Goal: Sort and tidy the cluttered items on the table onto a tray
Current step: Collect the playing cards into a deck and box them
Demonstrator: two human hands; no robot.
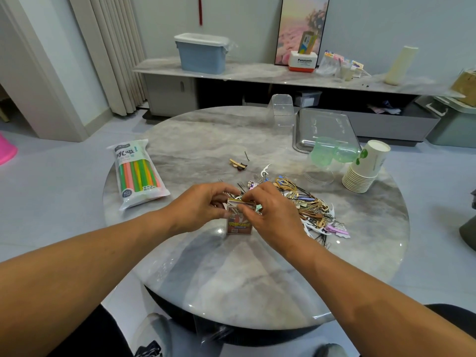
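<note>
A small printed card box (238,225) stands upright on the round marble table (231,279). My left hand (203,208) grips its left side, fingers curled round the top edge. My right hand (268,215) pinches at the box's open top from the right. Just beyond and to the right lies a heap of hair clips, bobby pins and paper clips (309,204). A few loose clips (238,164) lie farther back. A steel tray (324,130) sits at the table's far right.
A bag of coloured straws (137,173) lies at the left. Clear green-tinted plastic cups (332,155) and a tilted stack of paper cups (365,168) stand in front of the tray. A clear plastic container (282,109) sits at the far edge.
</note>
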